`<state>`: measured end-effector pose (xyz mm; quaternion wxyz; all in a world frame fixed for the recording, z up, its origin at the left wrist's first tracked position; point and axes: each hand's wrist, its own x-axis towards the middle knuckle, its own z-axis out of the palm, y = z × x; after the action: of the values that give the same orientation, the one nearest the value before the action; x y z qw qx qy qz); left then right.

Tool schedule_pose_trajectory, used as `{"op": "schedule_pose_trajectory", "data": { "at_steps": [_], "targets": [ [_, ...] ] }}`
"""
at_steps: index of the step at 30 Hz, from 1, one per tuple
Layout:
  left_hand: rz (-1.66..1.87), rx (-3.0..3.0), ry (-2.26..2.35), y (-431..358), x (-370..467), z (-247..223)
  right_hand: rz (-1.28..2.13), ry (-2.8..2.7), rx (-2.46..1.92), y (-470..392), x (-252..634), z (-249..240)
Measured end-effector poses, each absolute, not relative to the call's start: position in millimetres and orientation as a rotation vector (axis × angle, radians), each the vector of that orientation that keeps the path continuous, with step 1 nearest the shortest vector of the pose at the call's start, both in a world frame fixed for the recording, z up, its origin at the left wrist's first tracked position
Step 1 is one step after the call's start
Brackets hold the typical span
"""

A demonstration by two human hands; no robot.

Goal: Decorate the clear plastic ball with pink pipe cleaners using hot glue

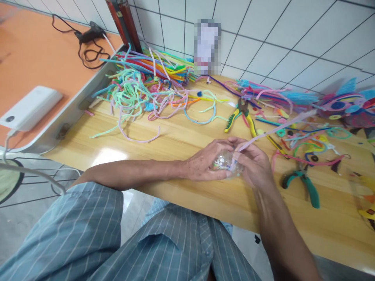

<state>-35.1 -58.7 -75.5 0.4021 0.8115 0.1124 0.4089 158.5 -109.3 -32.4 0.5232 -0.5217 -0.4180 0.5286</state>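
My left hand [202, 162] is wrapped around a clear, rounded plastic piece [223, 160] with bits of colour on it; whether it is a bottle or a ball cannot be made out. My right hand [254, 160] pinches a pale lilac pipe cleaner [274, 130] against the right side of that piece. From the fingers the pipe cleaner's long free end slants up to the right. Both hands are close together over the table's front edge. Just beyond them lie yellow-and-green pliers [242, 115]. Teal-handled pliers [303, 183] rest to the right of my right forearm.
Tangled pipe cleaners [129, 91] and a bundle of straight ones [158, 66] cover the back left of the wooden table [175, 132]. A colourful fish-like figure [336, 105] stands at the back right. Left, an orange surface [32, 58] holds a white power bank [31, 107].
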Motion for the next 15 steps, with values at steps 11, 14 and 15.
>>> {"op": "schedule_pose_trajectory", "data": {
  "at_steps": [11,14,15],
  "targets": [
    [0.562,1.686,0.696,-67,-40,-29,1.252,-1.085,-1.23,-111,162,-32],
    [0.586,1.689,0.649,-67,-37,-29,1.253,-1.117,-1.232,-111,166,-30],
    [0.605,1.706,0.635,-67,-36,-32,1.25,-1.125,-1.227,-111,167,-30]
  ]
}}
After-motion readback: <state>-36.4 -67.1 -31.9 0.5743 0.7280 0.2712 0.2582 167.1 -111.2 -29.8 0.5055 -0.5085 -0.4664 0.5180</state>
